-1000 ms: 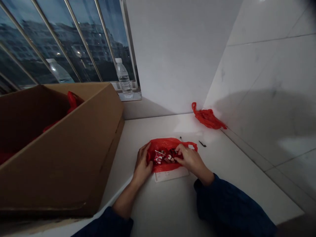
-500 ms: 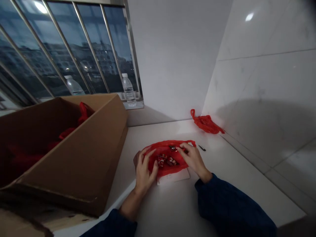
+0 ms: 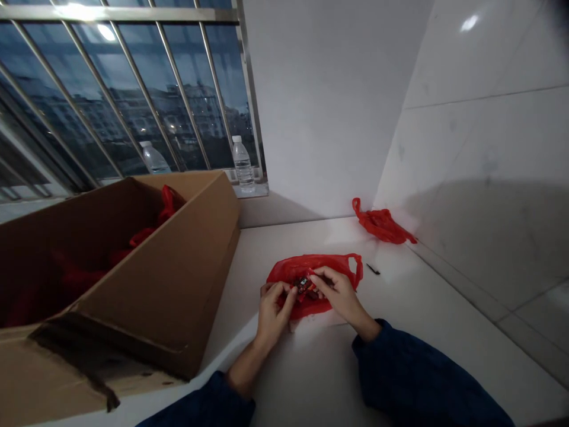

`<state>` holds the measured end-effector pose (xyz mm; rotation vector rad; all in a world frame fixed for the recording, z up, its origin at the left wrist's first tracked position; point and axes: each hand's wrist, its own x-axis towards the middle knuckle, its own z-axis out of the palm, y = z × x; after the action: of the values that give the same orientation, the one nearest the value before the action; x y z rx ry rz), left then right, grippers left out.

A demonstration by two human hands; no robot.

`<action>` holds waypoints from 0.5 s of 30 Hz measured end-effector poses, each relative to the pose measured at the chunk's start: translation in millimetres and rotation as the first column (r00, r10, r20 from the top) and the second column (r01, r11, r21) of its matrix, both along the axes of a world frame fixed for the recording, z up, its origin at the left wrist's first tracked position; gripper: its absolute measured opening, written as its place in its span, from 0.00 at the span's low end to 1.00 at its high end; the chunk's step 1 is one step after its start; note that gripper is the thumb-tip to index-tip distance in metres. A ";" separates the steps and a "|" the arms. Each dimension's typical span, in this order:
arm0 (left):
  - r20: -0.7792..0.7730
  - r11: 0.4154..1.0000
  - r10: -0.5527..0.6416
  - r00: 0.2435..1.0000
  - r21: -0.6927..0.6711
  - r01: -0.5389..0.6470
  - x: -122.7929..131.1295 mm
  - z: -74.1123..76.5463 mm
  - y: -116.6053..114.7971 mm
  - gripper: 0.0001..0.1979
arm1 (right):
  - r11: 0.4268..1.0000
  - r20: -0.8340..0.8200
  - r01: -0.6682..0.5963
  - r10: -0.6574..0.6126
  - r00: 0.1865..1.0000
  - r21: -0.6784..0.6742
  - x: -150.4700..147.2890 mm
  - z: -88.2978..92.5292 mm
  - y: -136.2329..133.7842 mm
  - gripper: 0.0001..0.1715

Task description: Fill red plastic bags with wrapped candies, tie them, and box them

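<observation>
Head view: a white counter [image 3: 427,284] running into a corner, white marble-look wall tiles [image 3: 484,118] along the right, a plain painted wall [image 3: 320,107] ahead, and a barred window [image 3: 133,89] with dim buildings beyond. On the sill, a water bottle [image 3: 243,165]; a second water bottle [image 3: 154,159] farther left, its lower part cut off by a cardboard box [image 3: 178,284] on the counter's left side, with red bags [image 3: 168,204] bunched inside. Against the tiles, a crumpled red bag [image 3: 382,224], and a small black bit [image 3: 373,269] just beside the next bag.

Mid-counter, a red plastic bag [image 3: 302,270] lying flat on a white card [image 3: 311,320], mostly covering it. Over the bag, a left hand [image 3: 275,308] curled inward, its grip hard to make out; a right hand [image 3: 338,296] with thumb and forefinger apparently pinching a small wrapped packet [image 3: 303,285]. Dark blue sleeves [image 3: 427,379] at both wrists, cut off by the frame's lower edge. Anything else in the bag hidden behind the fingers; print on the packet too small to read.
</observation>
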<state>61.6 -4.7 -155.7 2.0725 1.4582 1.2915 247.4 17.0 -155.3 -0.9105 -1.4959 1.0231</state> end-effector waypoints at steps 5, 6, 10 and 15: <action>-0.031 0.996 -0.082 0.996 -0.032 0.081 -1.1 -2.5 3.4 0.19 | 0.998 -0.122 0.039 -0.046 0.991 -0.058 -4.7 -5.7 8.1 0.17; -0.032 0.995 -0.098 0.995 -0.037 0.097 -1.4 -2.6 3.8 0.20 | 0.998 -0.123 0.042 -0.048 0.991 -0.056 -5.3 -6.6 9.1 0.17; -0.024 0.990 -0.137 0.990 -0.042 0.136 -1.6 -2.5 4.8 0.19 | 0.999 -0.086 0.052 -0.052 0.995 -0.005 -6.2 -9.4 11.7 0.15; -0.005 0.991 -0.127 0.992 -0.046 0.126 -0.8 -4.4 6.2 0.19 | 0.998 -0.081 0.061 -0.059 0.995 0.014 -8.7 -9.8 14.8 0.14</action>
<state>60.8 1.4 -160.1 2.1058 1.3229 1.1924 238.8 31.8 -165.2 -0.8876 -1.4002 0.9911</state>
